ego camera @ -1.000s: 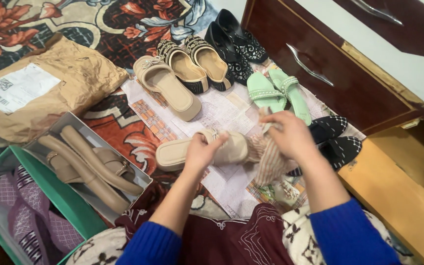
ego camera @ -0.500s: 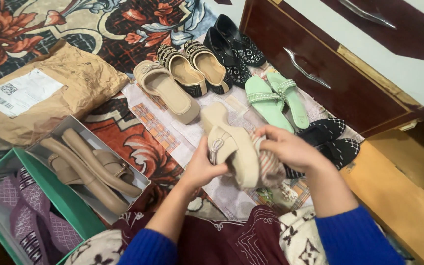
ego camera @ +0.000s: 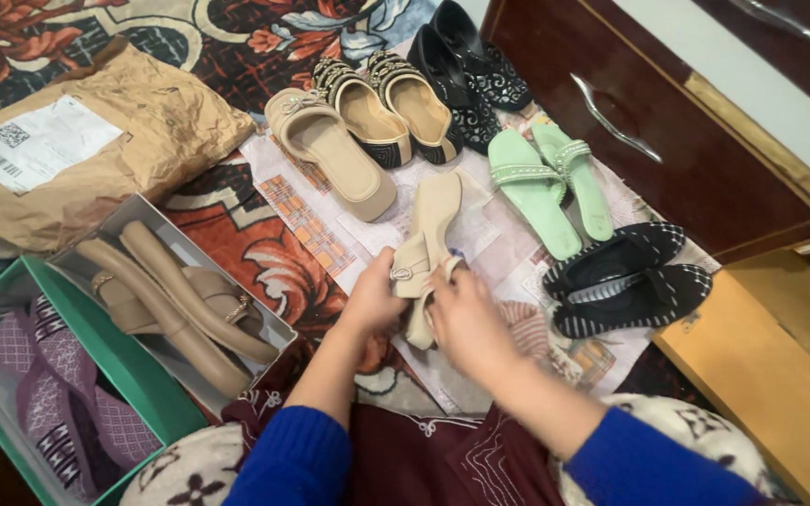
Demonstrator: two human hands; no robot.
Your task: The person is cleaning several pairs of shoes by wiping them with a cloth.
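Note:
My left hand [ego camera: 373, 300] grips a beige open-toe sandal [ego camera: 431, 230] by its strap, holding it tilted on its side above sheets of newspaper [ego camera: 316, 230]. My right hand [ego camera: 466, 326] presses against the sandal's front end. A striped cloth [ego camera: 524, 323] sticks out from under its palm. The matching beige sandal [ego camera: 330, 155] lies flat on the paper farther away.
On the paper stand a black-and-gold pair [ego camera: 386, 103], a black pair [ego camera: 466, 66], green sandals [ego camera: 546, 183] and black dotted flats [ego camera: 625, 276]. At left are a box of tan sandals [ego camera: 175, 300], a green box [ego camera: 133, 384] and a brown parcel [ego camera: 96, 141]. Dark wooden drawers [ego camera: 649, 131] are at right.
The sandal was lifted off the paper and turned on its side. My right hand moved left with the cloth, from beside the sandal onto its front end. The black flats are now uncovered.

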